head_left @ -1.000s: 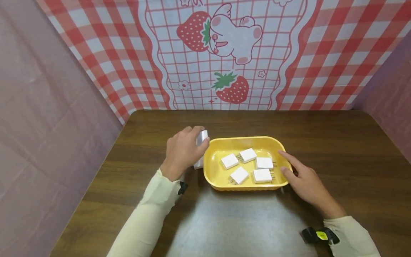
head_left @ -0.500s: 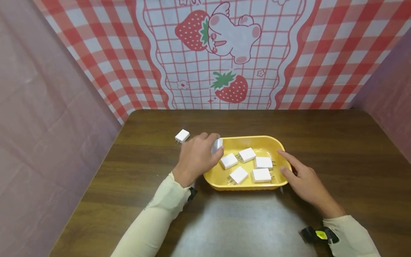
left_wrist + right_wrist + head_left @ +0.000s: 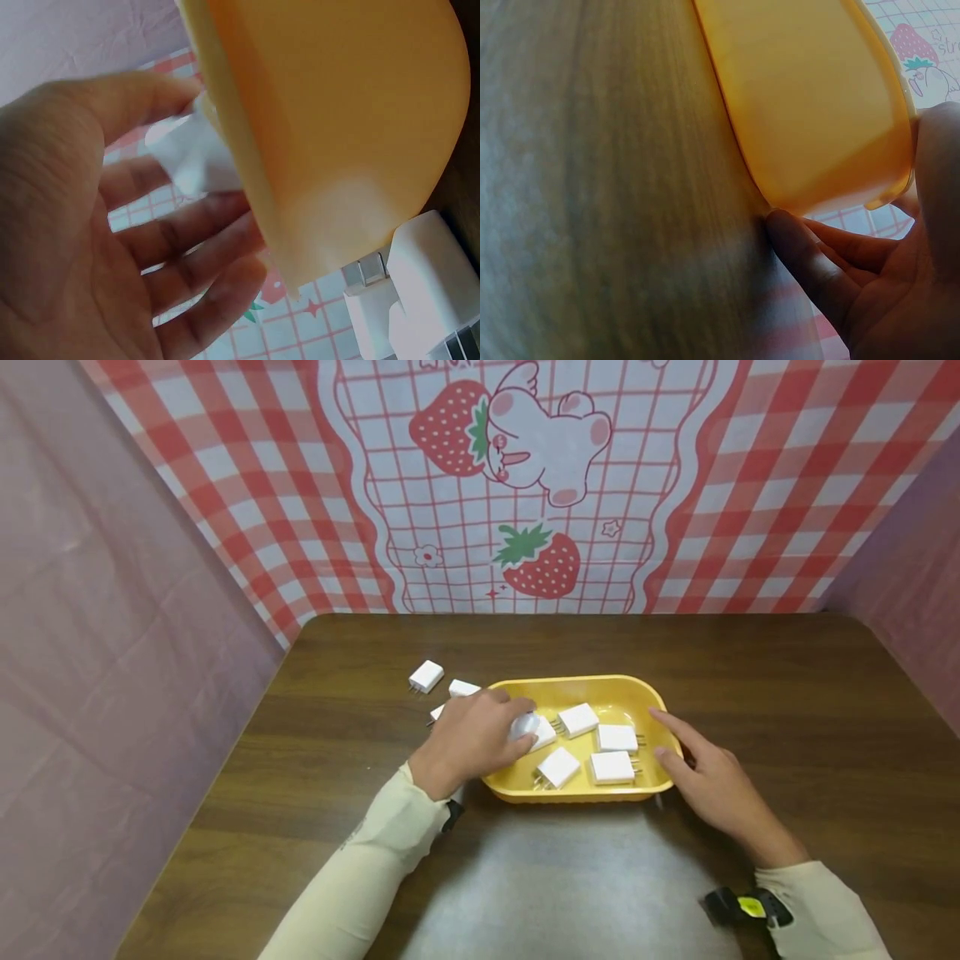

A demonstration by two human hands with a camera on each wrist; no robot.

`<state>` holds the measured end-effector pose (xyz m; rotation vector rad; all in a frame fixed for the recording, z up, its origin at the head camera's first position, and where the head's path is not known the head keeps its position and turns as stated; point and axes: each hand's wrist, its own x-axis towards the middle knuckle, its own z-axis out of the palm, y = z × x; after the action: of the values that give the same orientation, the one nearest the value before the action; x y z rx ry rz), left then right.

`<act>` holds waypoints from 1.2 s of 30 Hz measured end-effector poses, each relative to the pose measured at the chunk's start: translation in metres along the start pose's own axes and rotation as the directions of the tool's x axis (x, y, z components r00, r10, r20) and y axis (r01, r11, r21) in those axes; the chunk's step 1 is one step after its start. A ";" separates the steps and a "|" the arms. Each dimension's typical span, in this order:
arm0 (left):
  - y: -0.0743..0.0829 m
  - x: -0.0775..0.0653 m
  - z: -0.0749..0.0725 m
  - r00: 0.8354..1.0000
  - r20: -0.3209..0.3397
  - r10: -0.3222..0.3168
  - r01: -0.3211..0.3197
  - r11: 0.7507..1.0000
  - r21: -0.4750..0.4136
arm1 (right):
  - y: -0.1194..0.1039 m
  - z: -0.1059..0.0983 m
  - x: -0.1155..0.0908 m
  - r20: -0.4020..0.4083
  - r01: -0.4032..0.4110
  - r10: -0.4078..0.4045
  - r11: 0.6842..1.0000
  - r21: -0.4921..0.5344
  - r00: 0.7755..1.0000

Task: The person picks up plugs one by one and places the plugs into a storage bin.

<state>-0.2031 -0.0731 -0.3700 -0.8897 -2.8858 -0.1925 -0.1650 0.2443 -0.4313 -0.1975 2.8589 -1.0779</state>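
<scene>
My left hand (image 3: 476,735) reaches over the left end of a yellow plastic tray (image 3: 577,797). It pinches a white plug charger (image 3: 196,154) between thumb and fingers, blurred in the left wrist view and overlapping another charger (image 3: 544,735) inside the tray in the head view. Several white chargers with metal prongs, one of them a charger (image 3: 578,721) near the back wall, lie in the tray. At the tray's right end my right hand (image 3: 708,777) holds the rim, with thumb and index finger over it and another fingertip (image 3: 781,223) low against the outer wall.
Left of the tray on the brown wooden table (image 3: 300,793) lie more white chargers: one apart (image 3: 427,676), one by the rim (image 3: 464,687), one partly behind my left hand (image 3: 437,714). A strawberry-print cloth (image 3: 540,485) hangs behind the table.
My left hand has moved right with a charger, from beside the tray to over its left end, uncovering chargers on the table. The right hand has stayed at the tray's right rim.
</scene>
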 end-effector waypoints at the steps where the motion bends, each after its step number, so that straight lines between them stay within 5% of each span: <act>1: 0.000 0.000 0.001 1.000 0.014 0.015 -0.015 1.000 -0.004 | 0.000 0.000 0.000 0.000 -0.001 0.001 1.000 0.000 1.000; 10: 0.002 0.001 0.004 0.996 0.076 0.052 -0.051 0.999 -0.017 | -0.001 -0.002 -0.001 0.014 0.000 0.000 1.000 0.011 1.000; 36: 0.010 -0.001 0.016 0.985 0.135 0.108 -0.125 0.984 0.126 | -0.001 -0.002 -0.002 0.011 0.005 -0.005 1.000 0.011 1.000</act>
<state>-0.1975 -0.0627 -0.3849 -1.0791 -2.9067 0.0713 -0.1632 0.2450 -0.4289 -0.2099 2.8439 -1.0894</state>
